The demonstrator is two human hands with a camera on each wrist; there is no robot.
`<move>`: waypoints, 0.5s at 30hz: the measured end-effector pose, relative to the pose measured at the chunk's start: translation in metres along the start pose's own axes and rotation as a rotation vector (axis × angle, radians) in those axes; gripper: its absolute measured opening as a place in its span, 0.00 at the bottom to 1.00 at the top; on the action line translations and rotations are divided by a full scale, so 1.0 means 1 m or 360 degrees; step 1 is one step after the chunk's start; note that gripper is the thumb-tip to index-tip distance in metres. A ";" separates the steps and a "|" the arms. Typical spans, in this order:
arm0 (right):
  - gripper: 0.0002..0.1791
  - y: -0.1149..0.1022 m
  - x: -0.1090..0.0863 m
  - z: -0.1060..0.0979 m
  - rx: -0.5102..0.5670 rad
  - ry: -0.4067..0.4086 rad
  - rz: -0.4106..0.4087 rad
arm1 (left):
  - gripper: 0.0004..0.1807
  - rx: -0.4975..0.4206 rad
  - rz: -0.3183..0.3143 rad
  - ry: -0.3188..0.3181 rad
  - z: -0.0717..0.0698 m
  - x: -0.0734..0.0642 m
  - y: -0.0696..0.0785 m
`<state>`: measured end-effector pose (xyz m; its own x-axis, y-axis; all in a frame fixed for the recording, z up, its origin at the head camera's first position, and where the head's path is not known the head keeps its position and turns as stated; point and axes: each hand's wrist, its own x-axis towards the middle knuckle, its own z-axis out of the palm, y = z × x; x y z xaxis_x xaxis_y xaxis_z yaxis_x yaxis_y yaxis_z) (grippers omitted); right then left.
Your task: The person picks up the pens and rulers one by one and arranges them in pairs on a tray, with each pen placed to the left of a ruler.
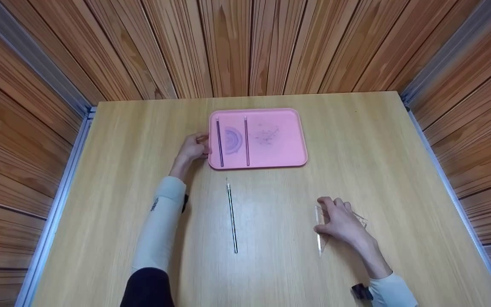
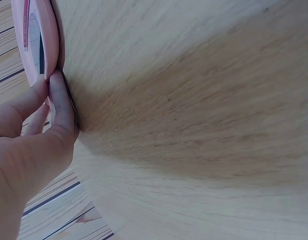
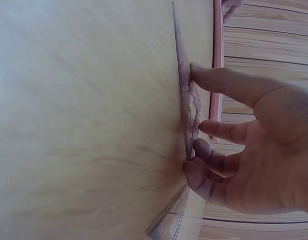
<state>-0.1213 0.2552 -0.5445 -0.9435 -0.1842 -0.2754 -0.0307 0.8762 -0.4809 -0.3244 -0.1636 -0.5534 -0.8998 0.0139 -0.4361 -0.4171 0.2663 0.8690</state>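
At the left end of a pink tray, my left hand pinches the rim; the left wrist view shows thumb and finger meeting at the tray edge. On the right side of the table my right hand holds a clear set square with curled fingers and thumb, close to the tabletop. In the right wrist view the set square appears nearly edge-on, partly covered by the fingers. Inside the tray are a dark pencil, a reddish pencil and a purplish protractor between them.
A dark green striped pencil lies on the wooden table in front of the tray, between the two arms. Wood-plank walls stand behind and at both sides, with metal rails along the side edges.
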 end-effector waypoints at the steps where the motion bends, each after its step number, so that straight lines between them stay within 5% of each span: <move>1: 0.44 0.000 -0.001 0.000 0.0013 -0.0002 0.0005 | 0.34 0.0008 0.0009 -0.0001 0.000 0.000 0.000; 15: 0.46 0.000 -0.012 0.003 -0.0068 0.0142 0.0122 | 0.36 0.0015 -0.0047 0.0012 0.001 -0.001 0.001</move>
<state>-0.1089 0.2558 -0.5435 -0.9691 -0.0774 -0.2340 0.0302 0.9049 -0.4246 -0.3240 -0.1621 -0.5528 -0.8880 -0.0014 -0.4599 -0.4424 0.2757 0.8534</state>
